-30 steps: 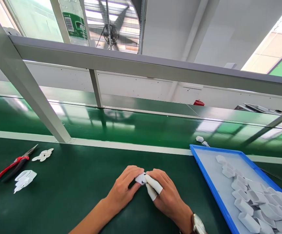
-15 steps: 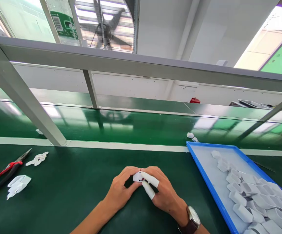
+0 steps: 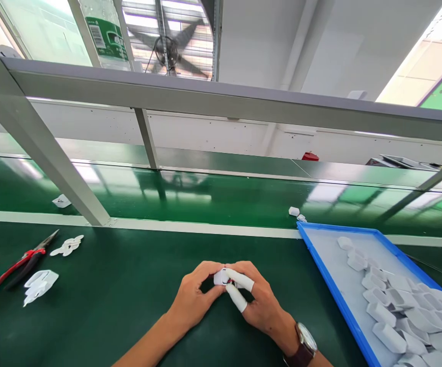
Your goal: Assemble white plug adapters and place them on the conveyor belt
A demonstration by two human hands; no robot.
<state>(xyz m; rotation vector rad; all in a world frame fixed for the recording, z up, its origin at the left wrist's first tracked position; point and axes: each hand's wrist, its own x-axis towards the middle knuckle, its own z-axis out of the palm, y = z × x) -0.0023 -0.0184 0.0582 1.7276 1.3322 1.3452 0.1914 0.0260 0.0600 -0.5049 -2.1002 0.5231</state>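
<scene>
Between both hands, low over the green table, is a small white plastic part point(image 3: 220, 278) with a dark opening. My left hand point(image 3: 196, 294) pinches its left side with thumb and forefinger. From the right, my right hand point(image 3: 257, 298) grips the same part; its thumb and forefinger wear white finger cots. Those covered fingers hide part of the piece, and a small reddish detail shows beside it. A watch point(image 3: 305, 340) is on the right wrist.
On the right, a blue-rimmed tray point(image 3: 331, 290) holds many white plastic shells point(image 3: 392, 306). Red-and-black pliers point(image 3: 26, 261) lie at the left, near flat white pieces point(image 3: 67, 245) and stacked white parts point(image 3: 40, 285). A metal frame point(image 3: 221, 97) spans the back above a green belt point(image 3: 213, 199).
The view has shifted slightly, so the table items sit a little further right. A white piece on the belt at left shows more fully. Both hands keep hold of the white part.
</scene>
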